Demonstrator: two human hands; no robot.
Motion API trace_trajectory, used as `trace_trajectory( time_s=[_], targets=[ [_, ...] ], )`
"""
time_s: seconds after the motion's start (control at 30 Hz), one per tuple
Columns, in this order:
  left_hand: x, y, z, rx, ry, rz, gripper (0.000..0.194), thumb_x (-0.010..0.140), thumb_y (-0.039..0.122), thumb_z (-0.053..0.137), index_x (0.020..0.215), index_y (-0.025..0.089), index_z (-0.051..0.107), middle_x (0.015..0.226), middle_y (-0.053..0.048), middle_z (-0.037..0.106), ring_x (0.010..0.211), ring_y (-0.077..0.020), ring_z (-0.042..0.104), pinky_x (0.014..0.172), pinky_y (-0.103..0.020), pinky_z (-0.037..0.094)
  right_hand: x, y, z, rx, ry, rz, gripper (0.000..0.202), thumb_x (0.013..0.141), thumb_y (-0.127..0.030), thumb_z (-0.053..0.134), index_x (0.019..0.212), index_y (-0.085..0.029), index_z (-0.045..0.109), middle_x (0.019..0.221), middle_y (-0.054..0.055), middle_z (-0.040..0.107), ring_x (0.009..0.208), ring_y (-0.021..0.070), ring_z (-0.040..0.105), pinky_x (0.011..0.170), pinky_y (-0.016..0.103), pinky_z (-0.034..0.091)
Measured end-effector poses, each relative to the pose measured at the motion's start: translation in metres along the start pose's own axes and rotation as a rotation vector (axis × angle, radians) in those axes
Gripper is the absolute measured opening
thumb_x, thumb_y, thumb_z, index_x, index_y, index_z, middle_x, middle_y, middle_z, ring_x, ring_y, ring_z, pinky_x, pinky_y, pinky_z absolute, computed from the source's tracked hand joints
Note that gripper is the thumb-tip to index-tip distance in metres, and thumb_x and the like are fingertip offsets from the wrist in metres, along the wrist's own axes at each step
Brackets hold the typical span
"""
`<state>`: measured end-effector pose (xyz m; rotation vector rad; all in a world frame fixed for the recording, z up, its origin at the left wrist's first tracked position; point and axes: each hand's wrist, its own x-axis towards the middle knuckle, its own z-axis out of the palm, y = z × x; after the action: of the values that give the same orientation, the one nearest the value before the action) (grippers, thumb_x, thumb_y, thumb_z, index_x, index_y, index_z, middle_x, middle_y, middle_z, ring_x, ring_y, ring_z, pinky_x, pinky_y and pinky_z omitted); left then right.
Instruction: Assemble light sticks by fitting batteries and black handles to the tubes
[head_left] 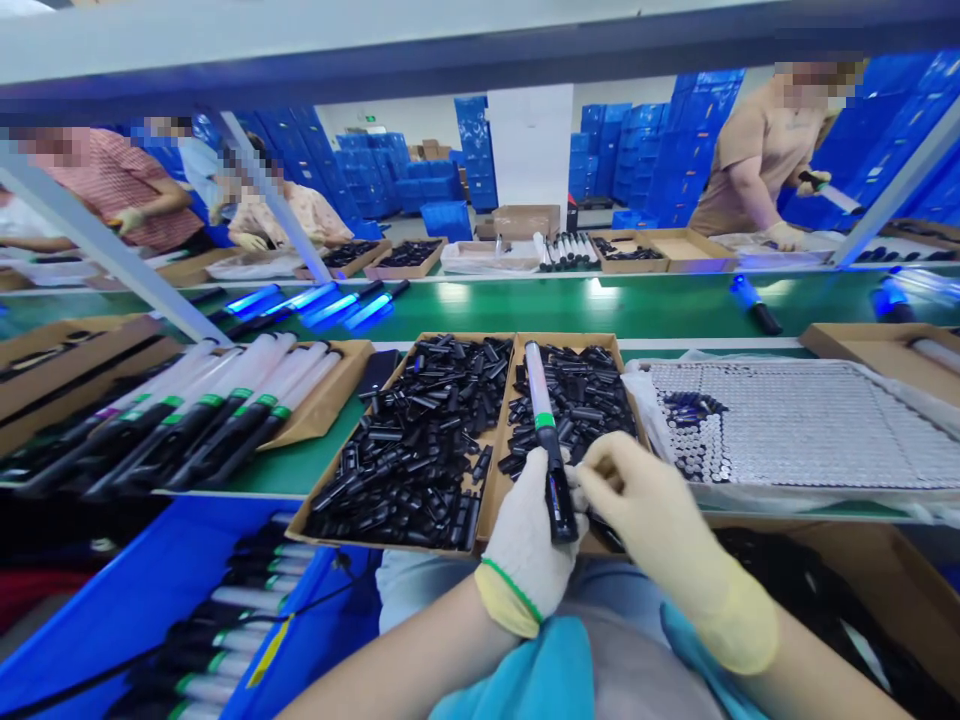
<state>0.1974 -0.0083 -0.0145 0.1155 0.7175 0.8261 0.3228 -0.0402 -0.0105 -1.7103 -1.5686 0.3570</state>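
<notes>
Grip closed, the left hand (529, 535) holds the light stick (544, 420) by its black handle, tube pointing away, over the right cardboard tray (493, 490). The right hand (652, 500) has its thumb and fingers bent together beside the handle; whether they pinch something small, I cannot tell. On this stick the pale tube and green band are in place, but the handle's side seems open, something bluish showing inside, so it looks only partly put together. Loose black parts (420, 430) fill much of both trays, and silver-topped cylinders (810, 420) stand packed at right. Similar banded sticks (225, 400) lie at left, and blue-lit ones (367, 308) rest farther off on the green worktop (525, 310).
</notes>
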Motion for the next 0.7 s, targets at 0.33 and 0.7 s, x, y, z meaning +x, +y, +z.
trace_trajectory(
  time_s=[0.33,0.7],
  targets=[
    [0.002,0.008,-0.018,-0.176,-0.132,-0.082,0.029,0.097,0.035,0.050,0.101,0.011,0.064,0.086,-0.006,0.069,0.064,-0.0093,0.064,0.049,-0.016,0.049,-0.018,-0.006,0.006,0.060,-0.149,-0.377,0.028,0.100,-0.028,0.042,0.114,-0.021,0.065,0.103,0.009,0.060,0.094,0.0196,0.059,0.082,0.034,0.050],
    [0.000,0.018,-0.027,-0.019,-0.150,-0.126,0.029,0.089,0.037,0.062,0.107,0.015,0.061,0.077,-0.001,0.061,0.058,-0.0087,0.058,0.046,-0.017,0.047,0.043,0.122,-0.080,-0.727,0.075,0.088,0.033,0.090,-0.030,0.044,0.094,-0.018,0.075,0.102,0.012,0.068,0.092,0.0282,0.060,0.078,0.040,0.046]
  ],
)
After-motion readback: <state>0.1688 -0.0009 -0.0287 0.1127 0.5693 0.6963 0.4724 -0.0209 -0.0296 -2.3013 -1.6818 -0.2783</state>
